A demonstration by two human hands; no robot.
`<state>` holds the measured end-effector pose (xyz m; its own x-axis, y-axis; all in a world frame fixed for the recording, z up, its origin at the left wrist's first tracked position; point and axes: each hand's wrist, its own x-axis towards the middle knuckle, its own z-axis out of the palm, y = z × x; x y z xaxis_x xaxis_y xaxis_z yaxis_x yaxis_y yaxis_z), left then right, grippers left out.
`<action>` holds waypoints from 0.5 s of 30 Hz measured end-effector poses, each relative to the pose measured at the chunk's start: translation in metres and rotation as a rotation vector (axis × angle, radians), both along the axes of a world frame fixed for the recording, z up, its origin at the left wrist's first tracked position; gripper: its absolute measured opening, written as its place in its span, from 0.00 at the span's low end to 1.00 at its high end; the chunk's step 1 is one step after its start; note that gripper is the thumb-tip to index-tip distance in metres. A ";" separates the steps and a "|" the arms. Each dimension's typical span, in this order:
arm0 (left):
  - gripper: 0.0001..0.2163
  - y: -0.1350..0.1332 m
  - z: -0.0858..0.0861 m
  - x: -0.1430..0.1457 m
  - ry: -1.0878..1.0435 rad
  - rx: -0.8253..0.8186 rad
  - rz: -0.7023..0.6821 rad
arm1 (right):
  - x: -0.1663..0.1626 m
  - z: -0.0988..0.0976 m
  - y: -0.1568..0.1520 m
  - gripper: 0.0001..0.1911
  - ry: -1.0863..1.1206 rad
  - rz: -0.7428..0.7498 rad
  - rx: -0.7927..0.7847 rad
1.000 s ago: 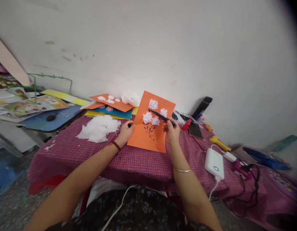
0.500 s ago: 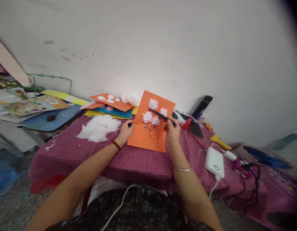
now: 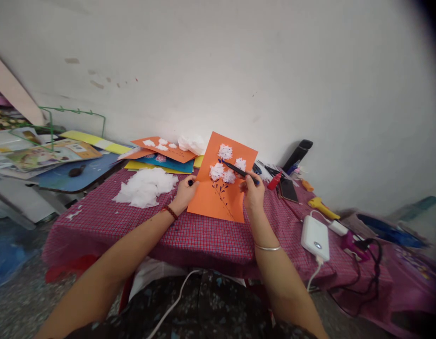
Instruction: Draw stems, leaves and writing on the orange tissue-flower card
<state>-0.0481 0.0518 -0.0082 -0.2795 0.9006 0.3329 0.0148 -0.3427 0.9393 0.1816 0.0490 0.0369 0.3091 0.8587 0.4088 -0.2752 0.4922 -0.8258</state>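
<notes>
Head view, orange card [image 3: 211, 201] on checked tablecloth [image 3: 189, 240], white wall [image 3: 239, 70]

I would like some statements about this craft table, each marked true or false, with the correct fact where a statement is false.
The right hand holds a thin black pen over the orange paper sheet. True.
The left hand rests on the fluffy white tissue pile. False: it holds a small dark object at the sheet's left edge, apart from the pile.
A white rectangular power bank lies on the red checked tablecloth. True.
The orange sheet is blank. False: white paper flowers sit on it.
</notes>
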 end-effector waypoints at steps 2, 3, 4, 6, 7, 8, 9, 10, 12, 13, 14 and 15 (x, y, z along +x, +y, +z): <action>0.07 -0.001 0.000 0.000 0.001 0.006 -0.016 | 0.000 0.000 0.000 0.16 0.000 -0.008 -0.003; 0.07 -0.001 0.000 0.000 -0.001 0.007 -0.022 | 0.000 0.000 0.000 0.16 0.000 -0.010 -0.005; 0.07 -0.001 0.000 0.000 -0.004 0.007 -0.027 | 0.000 0.000 0.000 0.16 -0.001 -0.010 -0.005; 0.07 0.000 -0.001 0.000 -0.014 0.004 -0.035 | -0.001 0.001 -0.001 0.16 -0.006 -0.005 -0.005; 0.07 0.000 -0.001 0.000 -0.021 0.001 -0.037 | -0.001 0.001 -0.002 0.15 -0.009 -0.002 -0.005; 0.07 0.000 -0.001 0.000 -0.030 -0.002 -0.037 | -0.001 0.002 -0.002 0.15 -0.009 0.001 -0.004; 0.07 0.001 -0.001 0.000 -0.040 -0.006 -0.036 | 0.000 0.002 -0.002 0.14 -0.005 0.004 -0.001; 0.06 0.001 -0.001 0.000 -0.050 -0.010 -0.036 | 0.000 0.002 -0.003 0.14 0.005 0.008 0.002; 0.06 0.002 -0.001 0.000 -0.070 -0.020 -0.038 | 0.002 0.002 -0.003 0.14 0.032 0.027 0.008; 0.06 0.002 -0.001 0.000 -0.080 -0.024 -0.040 | 0.003 0.002 -0.003 0.14 0.053 0.042 0.007; 0.06 0.002 -0.001 0.000 -0.089 -0.029 -0.041 | 0.005 0.002 -0.003 0.14 0.079 0.059 0.001; 0.06 0.002 -0.001 0.000 -0.099 -0.035 -0.041 | 0.007 0.003 -0.003 0.15 0.108 0.078 -0.009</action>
